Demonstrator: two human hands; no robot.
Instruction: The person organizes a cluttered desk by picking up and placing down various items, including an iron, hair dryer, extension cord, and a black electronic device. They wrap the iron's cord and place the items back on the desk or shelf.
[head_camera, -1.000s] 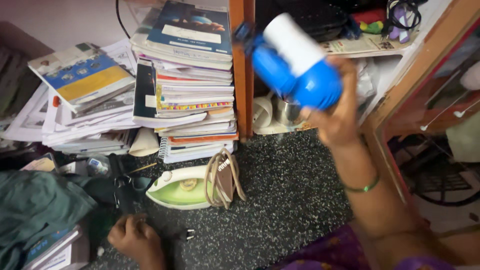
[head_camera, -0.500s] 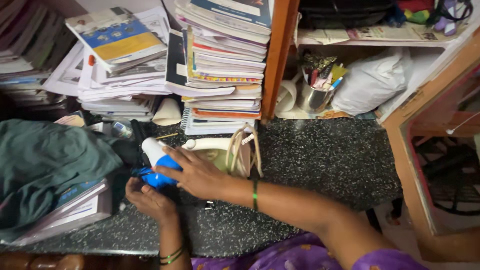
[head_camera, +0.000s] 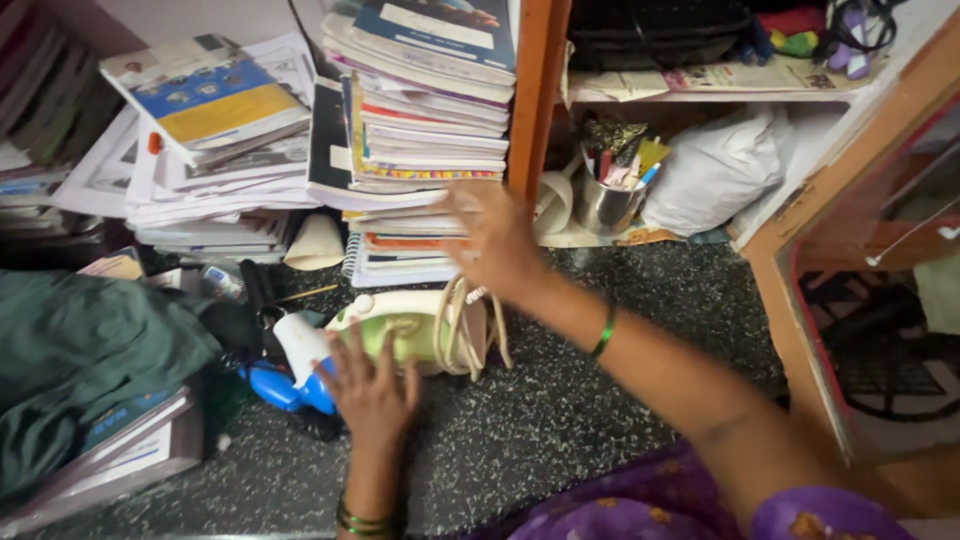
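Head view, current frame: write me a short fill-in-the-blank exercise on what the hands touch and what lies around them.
1. The left hand rests on the blue and white ____.
2. The iron beside it has a green and ____ body.
3. The right hand is raised in front of the stack of ____.
4. The steel cup on the lower shelf holds ____.

Missing words: bottle; white; books; pens

A white bulging bag (head_camera: 715, 175), possibly plastic, sits on the lower shelf beside a steel cup (head_camera: 603, 205).
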